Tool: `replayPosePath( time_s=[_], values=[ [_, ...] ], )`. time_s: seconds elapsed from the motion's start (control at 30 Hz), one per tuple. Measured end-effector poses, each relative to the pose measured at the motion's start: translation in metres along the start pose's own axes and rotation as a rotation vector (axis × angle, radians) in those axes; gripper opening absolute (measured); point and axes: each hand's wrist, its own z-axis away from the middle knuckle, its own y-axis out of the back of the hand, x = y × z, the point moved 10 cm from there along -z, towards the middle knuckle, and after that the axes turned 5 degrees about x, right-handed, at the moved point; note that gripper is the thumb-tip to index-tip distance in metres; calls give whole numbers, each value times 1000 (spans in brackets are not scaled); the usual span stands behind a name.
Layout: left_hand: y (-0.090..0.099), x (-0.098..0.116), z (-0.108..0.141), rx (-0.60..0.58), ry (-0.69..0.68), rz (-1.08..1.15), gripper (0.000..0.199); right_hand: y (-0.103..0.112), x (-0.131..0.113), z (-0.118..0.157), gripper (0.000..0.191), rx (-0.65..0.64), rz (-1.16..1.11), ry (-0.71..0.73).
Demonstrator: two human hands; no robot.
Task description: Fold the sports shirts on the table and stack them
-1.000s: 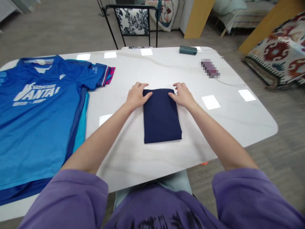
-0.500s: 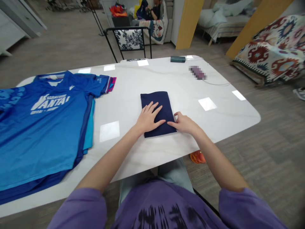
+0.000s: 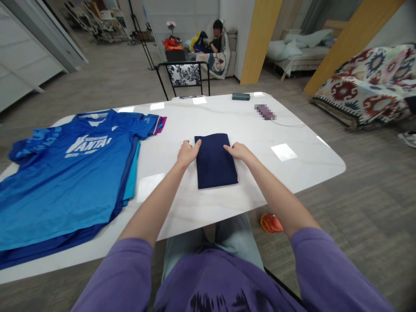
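Note:
A dark navy garment (image 3: pixel 216 164), folded into a flat rectangle, lies on the white table (image 3: pixel 182 208) in front of me. At its upper left edge, my left hand (image 3: pixel 187 153) is closed on the cloth, thumb on top and fingers at the side. My right hand (image 3: pixel 238 151) pinches the opposite edge in the same way, its fingertips partly hidden. To the left, a blue short-sleeved jersey (image 3: pixel 87 173) with white lettering is spread flat over other blue shirts, whose edges show beneath it.
Toward the table's far side are a dark green case (image 3: pixel 241 96) and a blurred purplish object (image 3: pixel 265 112) with a cable. Behind the table stands a black-framed chair (image 3: pixel 184 74). A person (image 3: pixel 216 41) sits farther back. An orange item (image 3: pixel 271 222) is on the floor below the near edge.
My left hand has moved off the garment's top to its left edge. My right hand has slid up along the right edge. The camera view has tilted up.

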Motion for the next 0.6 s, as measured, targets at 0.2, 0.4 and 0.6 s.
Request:
replayPosePath(
  time_s=[0.2, 0.4, 0.6],
  values=[
    [-16, 18, -52, -107, 139, 146, 49, -8, -22, -62, 37, -12, -153, -36],
    [-18, 47, -29, -198, 114, 381, 37, -4, -41, -55, 26, 15, -488, 114],
    [39, 122, 52, -244, -257, 599, 54, 64, -15, 14, 46, 134, -913, 367]
  ],
)
